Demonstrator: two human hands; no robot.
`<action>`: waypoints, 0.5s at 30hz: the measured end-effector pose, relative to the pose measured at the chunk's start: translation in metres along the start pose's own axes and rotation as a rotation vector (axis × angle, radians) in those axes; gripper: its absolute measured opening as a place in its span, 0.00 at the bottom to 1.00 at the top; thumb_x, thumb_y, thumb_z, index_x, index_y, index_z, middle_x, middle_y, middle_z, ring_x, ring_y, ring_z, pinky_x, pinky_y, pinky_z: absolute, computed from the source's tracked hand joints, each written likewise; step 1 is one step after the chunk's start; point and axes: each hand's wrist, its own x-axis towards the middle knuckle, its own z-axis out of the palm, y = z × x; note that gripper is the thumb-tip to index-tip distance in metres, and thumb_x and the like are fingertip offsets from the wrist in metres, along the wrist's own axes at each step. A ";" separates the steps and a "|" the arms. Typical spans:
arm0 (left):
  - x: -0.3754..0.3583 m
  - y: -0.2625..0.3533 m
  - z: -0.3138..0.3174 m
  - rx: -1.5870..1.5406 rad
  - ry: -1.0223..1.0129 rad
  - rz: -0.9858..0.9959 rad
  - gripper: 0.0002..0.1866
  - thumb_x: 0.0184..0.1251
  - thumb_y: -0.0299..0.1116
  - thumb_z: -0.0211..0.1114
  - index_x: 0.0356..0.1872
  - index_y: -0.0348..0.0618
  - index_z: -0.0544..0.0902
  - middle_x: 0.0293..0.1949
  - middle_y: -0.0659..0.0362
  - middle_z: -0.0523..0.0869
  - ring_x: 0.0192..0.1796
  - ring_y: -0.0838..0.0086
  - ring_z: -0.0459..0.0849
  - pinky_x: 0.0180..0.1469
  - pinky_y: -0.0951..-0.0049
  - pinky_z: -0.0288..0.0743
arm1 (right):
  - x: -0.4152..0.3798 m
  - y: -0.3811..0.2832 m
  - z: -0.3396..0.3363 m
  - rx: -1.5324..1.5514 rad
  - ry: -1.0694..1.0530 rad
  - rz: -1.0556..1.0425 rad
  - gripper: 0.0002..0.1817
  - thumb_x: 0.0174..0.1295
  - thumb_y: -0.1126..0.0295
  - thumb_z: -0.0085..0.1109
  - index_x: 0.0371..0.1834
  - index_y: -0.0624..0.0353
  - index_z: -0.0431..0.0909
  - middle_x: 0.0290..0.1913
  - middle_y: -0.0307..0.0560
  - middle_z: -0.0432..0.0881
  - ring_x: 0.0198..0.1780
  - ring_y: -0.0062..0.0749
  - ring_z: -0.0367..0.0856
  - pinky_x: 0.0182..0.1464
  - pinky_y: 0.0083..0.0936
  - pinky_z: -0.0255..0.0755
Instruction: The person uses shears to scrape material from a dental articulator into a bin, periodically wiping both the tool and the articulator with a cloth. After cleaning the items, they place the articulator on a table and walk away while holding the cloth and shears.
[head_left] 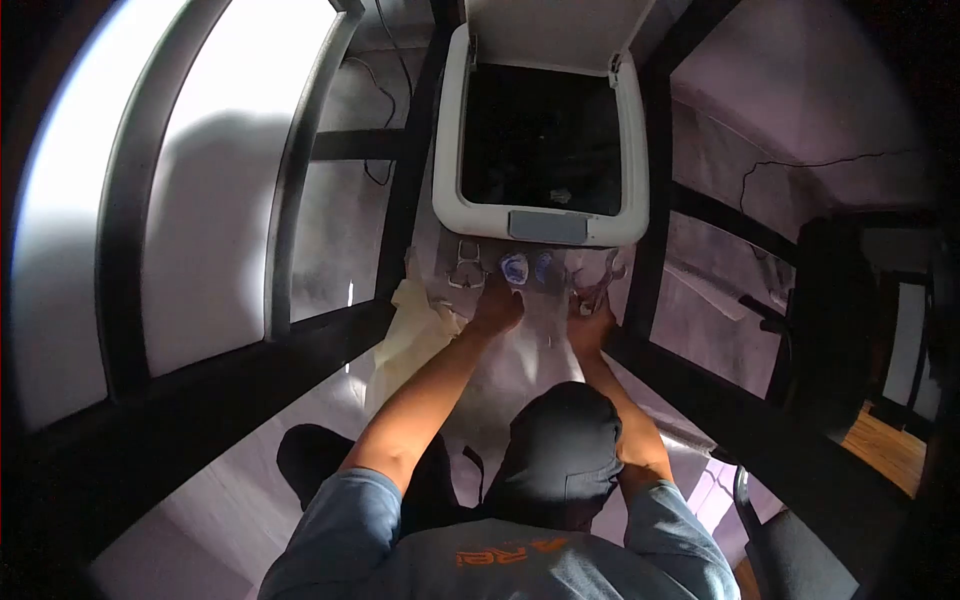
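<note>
Seeing the left hand (pixel 500 308) on my feed with fingers curled in; can't tell whether it's holding anything, the fingertips are too dark. Right hand (pixel 591 322) has its fingers at the near end of a clear looped piece (pixel 610 275), which extends beyond them; can't tell how firmly it's gripped.

Other parts, by hand:
- Blue-tinted piece (pixel 514 268): just past the left fingertips.
- Smaller blue piece (pixel 543 266): beside it on the right, in the gap between the hands, a bit farther out.
- Clear frame-shaped piece (pixel 468 262): just left of the left hand, slightly ahead. Can't make out more.

All of these are on my side of the white box (pixel 442 190), which is ahead of both hands. Lid (pixel 550 35) up, interior dark, grey plate (pixel 548 227) on the rim facing the hands.

Cream cloth (pixel 405 335) is left of the left hand, near the black frame (pixel 330 335). Same frame runs outside the right hand too. Bright white panels (pixel 215 200) sit well off to the left.
</note>
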 end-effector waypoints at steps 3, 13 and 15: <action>0.015 -0.010 0.031 0.072 0.106 -0.078 0.39 0.66 0.33 0.57 0.71 0.20 0.51 0.69 0.28 0.61 0.71 0.36 0.63 0.73 0.51 0.62 | -0.019 0.022 0.012 -0.006 -0.021 -0.007 0.11 0.56 0.71 0.70 0.40 0.61 0.79 0.33 0.44 0.84 0.36 0.32 0.83 0.42 0.31 0.74; 0.021 0.040 0.003 0.172 0.081 -0.411 0.38 0.66 0.38 0.63 0.73 0.36 0.58 0.68 0.38 0.68 0.64 0.48 0.78 0.62 0.53 0.76 | -0.049 0.053 0.017 -0.048 -0.109 -0.198 0.10 0.58 0.71 0.68 0.41 0.56 0.81 0.31 0.46 0.83 0.28 0.39 0.82 0.35 0.33 0.76; 0.028 -0.006 0.061 0.282 0.329 -0.271 0.35 0.63 0.36 0.64 0.69 0.37 0.62 0.65 0.38 0.71 0.61 0.46 0.79 0.60 0.54 0.77 | -0.053 0.056 0.015 -0.120 -0.176 -0.082 0.11 0.58 0.69 0.67 0.42 0.56 0.81 0.33 0.49 0.83 0.31 0.42 0.83 0.37 0.35 0.76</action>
